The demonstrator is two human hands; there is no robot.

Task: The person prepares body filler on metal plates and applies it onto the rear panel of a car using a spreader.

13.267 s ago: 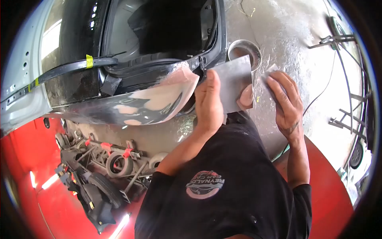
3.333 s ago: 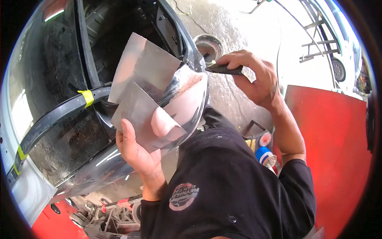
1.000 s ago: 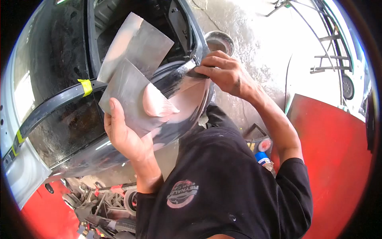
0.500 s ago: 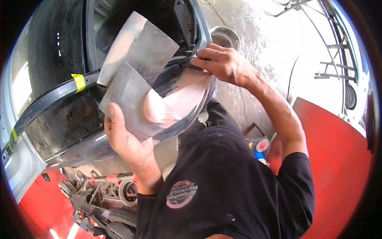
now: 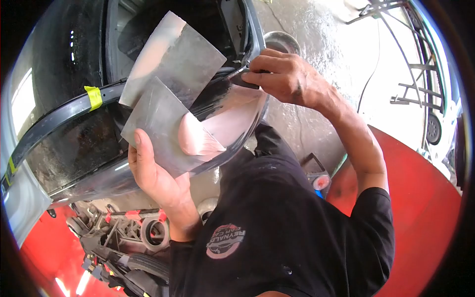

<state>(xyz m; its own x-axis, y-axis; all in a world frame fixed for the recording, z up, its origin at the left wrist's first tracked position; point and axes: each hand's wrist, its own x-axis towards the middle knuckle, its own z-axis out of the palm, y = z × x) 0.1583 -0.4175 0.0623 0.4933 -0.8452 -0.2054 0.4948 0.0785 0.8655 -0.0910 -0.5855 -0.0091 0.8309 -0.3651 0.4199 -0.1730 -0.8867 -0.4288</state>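
My left hand (image 5: 159,175) grips the lower left edge of a flat grey plate (image 5: 151,116), thumb on top and the other fingers mostly hidden behind. A smooth mound of pink body filler (image 5: 192,134) sits near that plate's right edge. A second grey plate (image 5: 195,62), with a pale pink smeared strip on its left side, shows just beyond and overlaps the first. My right hand (image 5: 284,79) pinches a dark flat spreader (image 5: 243,80) at the far edge of the dark car panel (image 5: 217,94). Pink filler (image 5: 240,114) coats part of this panel, below the spreader.
Yellow tape (image 5: 93,98) marks a curved black trim on the car. A round metal bowl-like object (image 5: 282,43) lies beyond my right hand. A red panel (image 5: 396,188) stands on the right; metal parts and a tire (image 5: 148,267) lie at lower left.
My right hand has shifted slightly right, and more of the dark spreader shows under its fingers. The plates and my left hand stay almost the same; the view has moved a little.
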